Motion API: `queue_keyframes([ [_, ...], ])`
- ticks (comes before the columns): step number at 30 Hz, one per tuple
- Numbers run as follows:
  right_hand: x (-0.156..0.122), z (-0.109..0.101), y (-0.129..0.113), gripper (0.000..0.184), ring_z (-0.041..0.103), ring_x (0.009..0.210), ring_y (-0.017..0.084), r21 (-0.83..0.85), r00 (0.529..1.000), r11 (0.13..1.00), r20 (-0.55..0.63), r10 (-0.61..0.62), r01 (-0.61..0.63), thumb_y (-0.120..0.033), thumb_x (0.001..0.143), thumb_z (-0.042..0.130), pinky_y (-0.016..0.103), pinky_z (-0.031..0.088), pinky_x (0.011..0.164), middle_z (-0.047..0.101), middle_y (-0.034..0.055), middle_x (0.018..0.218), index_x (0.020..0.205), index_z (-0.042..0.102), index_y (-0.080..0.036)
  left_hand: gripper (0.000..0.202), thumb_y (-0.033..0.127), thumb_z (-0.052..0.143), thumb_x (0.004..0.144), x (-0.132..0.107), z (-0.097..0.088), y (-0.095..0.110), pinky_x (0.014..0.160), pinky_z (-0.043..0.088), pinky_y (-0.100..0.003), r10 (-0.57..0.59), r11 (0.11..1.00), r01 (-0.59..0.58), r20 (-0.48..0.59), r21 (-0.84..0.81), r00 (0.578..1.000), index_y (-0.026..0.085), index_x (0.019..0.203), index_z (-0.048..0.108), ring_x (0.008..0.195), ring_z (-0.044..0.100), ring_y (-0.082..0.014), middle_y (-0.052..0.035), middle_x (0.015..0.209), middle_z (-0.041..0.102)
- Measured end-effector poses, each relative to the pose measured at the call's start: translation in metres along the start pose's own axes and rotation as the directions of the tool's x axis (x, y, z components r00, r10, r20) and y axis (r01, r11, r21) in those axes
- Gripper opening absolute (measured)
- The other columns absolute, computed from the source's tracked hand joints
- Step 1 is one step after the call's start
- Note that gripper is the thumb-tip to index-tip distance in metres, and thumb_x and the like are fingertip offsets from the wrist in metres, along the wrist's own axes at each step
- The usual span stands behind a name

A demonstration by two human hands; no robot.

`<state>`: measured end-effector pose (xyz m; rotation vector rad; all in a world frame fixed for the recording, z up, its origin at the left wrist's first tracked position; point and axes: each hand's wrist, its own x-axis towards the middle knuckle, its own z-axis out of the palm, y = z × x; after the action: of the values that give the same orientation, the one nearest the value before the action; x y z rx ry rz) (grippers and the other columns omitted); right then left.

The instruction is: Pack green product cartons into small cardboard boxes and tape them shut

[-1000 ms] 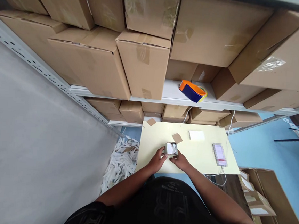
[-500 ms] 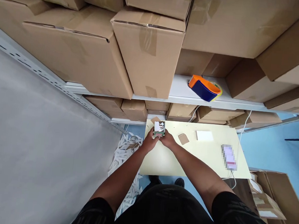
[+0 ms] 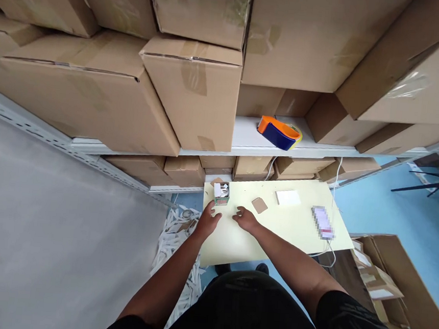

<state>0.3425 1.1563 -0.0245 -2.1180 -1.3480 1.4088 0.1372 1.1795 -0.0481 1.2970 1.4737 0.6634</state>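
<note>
A small open box (image 3: pixel 222 200) with green and pink on its side stands at the far left corner of the pale yellow table (image 3: pixel 231 245). White and shiny silvery items show in its top; I cannot make out what they are. Just in front of the box is my left hand (image 3: pixel 208 222), fingers apart and holding nothing. My right hand (image 3: pixel 246 220) hovers to the right of it, fingers loosely curled but apart, also with nothing in it. A brown cardboard piece (image 3: pixel 259 205) lies beyond my right hand.
Farther right on the table are a white flat box (image 3: pixel 288 197) and a blurred-out phone-like object (image 3: pixel 322 222) with a cable. A tape dispenser (image 3: pixel 279 132) sits on the shelf above, among cardboard boxes (image 3: pixel 195 96). White paper strips (image 3: pixel 176 237) cover the floor at left; an open carton (image 3: pixel 402 272) stands right.
Both hands have let go of the small box and drawn back toward me, moving apart. The box now stands on the table by itself. The camera view has shifted.
</note>
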Motion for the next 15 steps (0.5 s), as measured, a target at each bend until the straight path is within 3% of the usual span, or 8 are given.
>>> queue_keyframes([
  [4,-0.034,-0.016,0.045,0.041,0.072,0.101,0.023,0.037,0.999,0.999,-0.022,0.032,-0.032,-0.034,0.084,0.07,0.034,0.054,0.089,0.077,0.0068,0.107,0.123,0.067,-0.02,0.059,0.022,0.066,0.085,-0.03,0.013,-0.026,0.1,0.052,-0.038,-0.087,0.993,0.083,0.05,0.085,0.995,0.019,0.142,0.051,0.116,0.068,-0.0235,-0.0139,0.139,0.063],
  [8,-0.072,-0.04,0.092,0.031,0.072,0.09,0.023,0.075,0.994,0.995,-0.073,0.078,-0.072,-0.037,0.086,0.065,0.032,0.054,0.081,0.077,0.0048,0.09,0.111,0.072,-0.019,0.039,0.02,0.063,0.088,-0.063,0.031,-0.039,0.099,0.051,-0.032,-0.103,0.976,0.066,0.174,0.209,0.979,0.015,0.127,0.062,0.111,0.069,-0.021,-0.0136,0.131,0.068],
  [11,-0.1,-0.061,0.125,0.031,0.072,0.087,0.022,0.099,0.987,0.991,-0.123,0.107,-0.095,-0.039,0.086,0.063,0.032,0.053,0.08,0.076,0.0038,0.086,0.109,0.073,-0.02,0.028,0.02,0.06,0.089,-0.084,0.049,-0.033,0.099,0.05,-0.029,-0.104,0.956,0.015,0.29,0.292,0.951,0.018,0.116,0.066,0.11,0.069,-0.0196,-0.0089,0.122,0.073],
  [15,-0.129,-0.093,0.16,0.033,0.071,0.092,0.024,0.11,0.973,0.988,-0.191,0.126,-0.107,-0.04,0.086,0.061,0.033,0.052,0.082,0.076,0.0052,0.092,0.109,0.072,-0.019,0.023,0.021,0.059,0.089,-0.1,0.074,-0.008,0.096,0.05,-0.028,-0.077,0.934,-0.088,0.433,0.347,0.898,0.02,0.11,0.069,0.108,0.07,-0.0202,-0.0066,0.115,0.075],
])
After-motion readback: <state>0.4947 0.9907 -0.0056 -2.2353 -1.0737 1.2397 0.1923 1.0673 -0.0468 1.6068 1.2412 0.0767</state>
